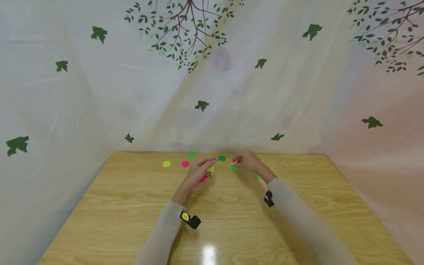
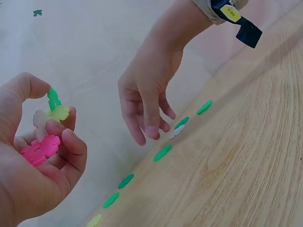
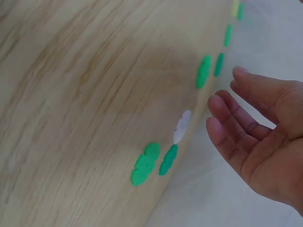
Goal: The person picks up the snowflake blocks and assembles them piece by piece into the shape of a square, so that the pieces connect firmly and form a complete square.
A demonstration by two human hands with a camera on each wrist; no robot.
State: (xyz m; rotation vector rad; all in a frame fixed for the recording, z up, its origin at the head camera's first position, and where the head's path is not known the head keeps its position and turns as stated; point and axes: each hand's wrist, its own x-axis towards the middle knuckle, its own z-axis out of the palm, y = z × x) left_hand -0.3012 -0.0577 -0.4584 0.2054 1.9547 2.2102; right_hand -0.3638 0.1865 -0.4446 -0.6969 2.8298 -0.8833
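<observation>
My left hand (image 1: 196,172) holds a small cluster of flower-shaped plastic pieces above the table. In the left wrist view a pink piece (image 2: 41,149) lies against the curled fingers, with a yellow piece (image 2: 58,113) and a whitish piece (image 2: 40,120) above it. Thumb tip meets the upright green piece (image 2: 53,98) at the top. My right hand (image 1: 248,161) hovers over the table's far side, fingers loosely bent and holding nothing. Below it lie a green piece (image 3: 203,72), a white piece (image 3: 182,126) and a darker green piece (image 3: 168,160).
Loose flower pieces lie along the wooden table's (image 1: 225,221) far side: a yellow one (image 1: 166,164), a pink one (image 1: 185,164) and several green ones. Behind that edge hangs a pale curtain (image 1: 159,103) printed with leaves and birds.
</observation>
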